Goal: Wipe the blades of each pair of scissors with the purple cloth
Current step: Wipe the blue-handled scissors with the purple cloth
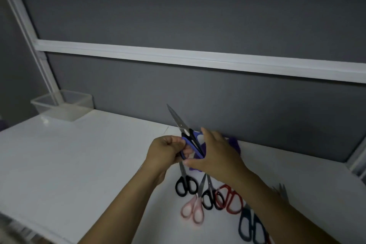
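Held up over the far part of the white table [79,154]: blue-handled scissors [191,137], blades closed into one narrow steel wedge. Long axis slanted, tip aimed up and to the left against the grey wall [198,16], handles down and to the right. Smooth bright metal above, blue loops edged in black below.

Gripped by the left hand [164,152], fingers curled round the nearer blue loop. Met from the other side by the right hand [215,154], back turned to the camera, thumb stretched towards the lower handle; impossible to tell whether gripping or merely touching. Behind and under that hand, the purple cloth [234,142], soft and rumpled, near the wall; held or lying loose, not clear.

Flat on the table nearer the body, close together with blades towards the wall: black scissors [186,185] with oval loops, pink scissors [193,211] of pale glossy plastic, a second black pair [210,199] overlapping red scissors [230,202], and navy scissors [251,227] partly under the right forearm.

At the far left corner, a clear plastic box [63,105], rectangular and shallow.
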